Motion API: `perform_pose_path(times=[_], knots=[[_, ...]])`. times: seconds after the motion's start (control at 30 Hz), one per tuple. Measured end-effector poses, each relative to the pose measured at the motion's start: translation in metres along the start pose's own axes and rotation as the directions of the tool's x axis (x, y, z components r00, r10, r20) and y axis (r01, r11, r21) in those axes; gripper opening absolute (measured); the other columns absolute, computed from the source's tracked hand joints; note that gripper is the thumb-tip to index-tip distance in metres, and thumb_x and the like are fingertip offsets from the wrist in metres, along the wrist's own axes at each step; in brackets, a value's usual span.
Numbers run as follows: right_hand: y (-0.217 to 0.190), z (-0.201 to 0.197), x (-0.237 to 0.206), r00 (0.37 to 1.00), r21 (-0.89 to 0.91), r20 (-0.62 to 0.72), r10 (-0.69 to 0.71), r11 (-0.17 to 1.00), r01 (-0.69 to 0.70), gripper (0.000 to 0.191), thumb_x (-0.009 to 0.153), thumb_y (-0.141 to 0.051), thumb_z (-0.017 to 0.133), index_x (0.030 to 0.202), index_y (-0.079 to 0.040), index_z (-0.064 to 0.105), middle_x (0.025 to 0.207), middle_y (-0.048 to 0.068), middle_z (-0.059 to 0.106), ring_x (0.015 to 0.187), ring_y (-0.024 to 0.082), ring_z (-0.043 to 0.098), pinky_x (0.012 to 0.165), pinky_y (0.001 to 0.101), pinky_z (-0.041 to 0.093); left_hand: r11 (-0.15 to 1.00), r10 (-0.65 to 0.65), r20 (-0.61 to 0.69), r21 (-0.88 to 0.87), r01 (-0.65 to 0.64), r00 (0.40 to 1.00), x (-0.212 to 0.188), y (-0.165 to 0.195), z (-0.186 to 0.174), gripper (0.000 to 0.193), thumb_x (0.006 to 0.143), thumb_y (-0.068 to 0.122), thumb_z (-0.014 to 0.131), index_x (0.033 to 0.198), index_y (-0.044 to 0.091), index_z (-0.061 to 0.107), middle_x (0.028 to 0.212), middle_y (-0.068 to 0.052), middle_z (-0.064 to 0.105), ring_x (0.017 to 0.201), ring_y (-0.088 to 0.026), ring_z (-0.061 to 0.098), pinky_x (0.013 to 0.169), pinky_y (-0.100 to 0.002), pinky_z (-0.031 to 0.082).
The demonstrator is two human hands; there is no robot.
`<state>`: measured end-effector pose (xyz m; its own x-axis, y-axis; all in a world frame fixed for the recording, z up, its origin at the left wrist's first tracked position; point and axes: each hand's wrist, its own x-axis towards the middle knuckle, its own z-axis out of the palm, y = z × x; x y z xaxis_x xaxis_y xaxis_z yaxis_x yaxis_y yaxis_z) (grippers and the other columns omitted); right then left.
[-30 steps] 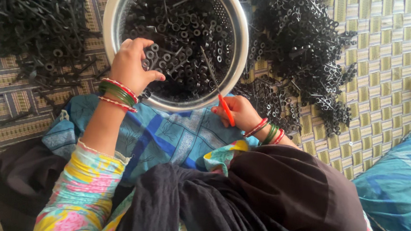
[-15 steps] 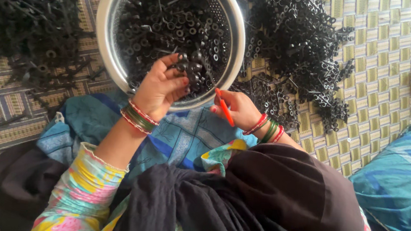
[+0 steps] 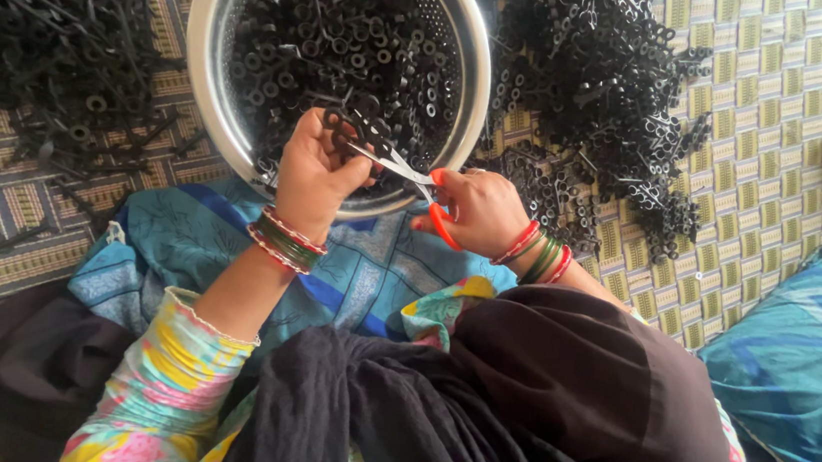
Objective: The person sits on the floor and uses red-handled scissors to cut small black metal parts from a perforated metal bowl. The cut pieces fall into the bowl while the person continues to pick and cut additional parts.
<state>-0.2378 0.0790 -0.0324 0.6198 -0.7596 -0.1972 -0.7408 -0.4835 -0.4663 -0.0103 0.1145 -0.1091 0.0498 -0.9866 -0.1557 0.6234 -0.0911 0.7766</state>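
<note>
While held right, scissors [image 3: 399, 168] point left toward the strip [image 3: 356, 123].

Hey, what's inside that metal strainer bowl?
The metal strainer bowl holds a heap of small black ring-shaped parts. They cover its bottom, and the left hand and scissors hide the near rim, so what lies beneath cannot be seen.
</note>
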Motion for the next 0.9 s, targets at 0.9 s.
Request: perform_pose_path(times=[0.9], knots=[[0.014, 0.02, -0.004, 0.998, 0.072, 0.016, 0.067, 0.995, -0.068, 0.025, 0.091, -0.035, 0.07, 0.104, -0.014, 0.075, 0.069, -0.001, 0.072, 0.06, 0.025, 0.068, 0.057, 0.0364, 0.052, 0.973, -0.16, 0.054, 0.176, 0.148, 0.986, -0.004, -0.005, 0.008, 0.027, 0.084, -0.006, 0.068, 0.107, 0.004, 0.058, 0.089, 0.0, 0.067, 0.081, -0.01, 0.07, 0.07, -0.026, 0.061]])
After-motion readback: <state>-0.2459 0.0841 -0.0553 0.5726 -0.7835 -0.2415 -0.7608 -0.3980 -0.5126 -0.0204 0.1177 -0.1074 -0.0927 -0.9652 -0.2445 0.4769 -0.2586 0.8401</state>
